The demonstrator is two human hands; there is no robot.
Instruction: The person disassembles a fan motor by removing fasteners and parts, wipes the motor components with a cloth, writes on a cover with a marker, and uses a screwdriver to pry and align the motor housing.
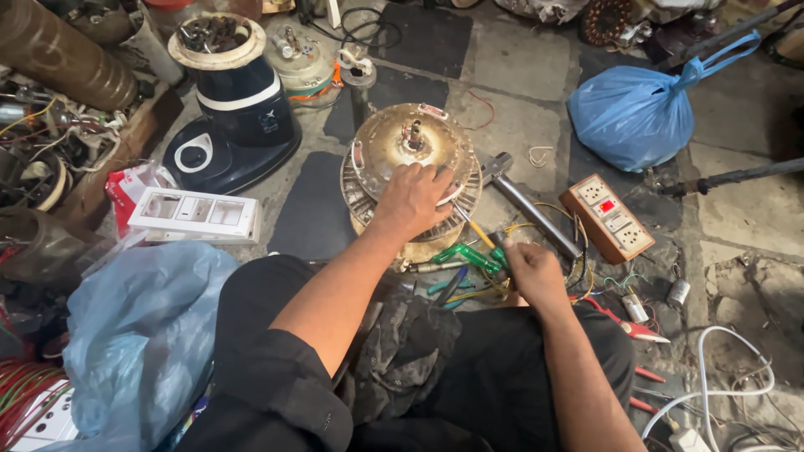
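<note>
Resting palm-down on the round, brass-coloured metal fan motor housing (pixel 410 163), the person's left hand (pixel 412 199) spreads its fingers over the near rim of the casing, pressing on it rather than closing around anything; its grip is loose and flat against the metal. The motor housing sits on the stone floor (pixel 519 109) just ahead of the person's knees, its short central shaft pointing up, with a ribbed, finned ring showing beneath the upper shell.

The right hand (pixel 532 272) is clenched around the handle of a tool with a green translucent grip (pixel 467 255), which lies low over a tangle of yellow and green wires (pixel 553 218) to the right of the motor. What the tool's tip touches cannot be told.

A grey steel pipe (pixel 528 205) lies slanted between the motor and an orange-brown wooden switchboard with white sockets (pixel 609 219). A knotted blue plastic bag (pixel 632 113) sits farther off on the right. To the left stand a dark navy mixer-grinder base (pixel 243 125) and a white plastic switch plate (pixel 197 213), and a pale blue plastic bag (pixel 138 335) lies beside the person's left knee. Red-handled pliers (pixel 624 322) rest near the right leg.
</note>
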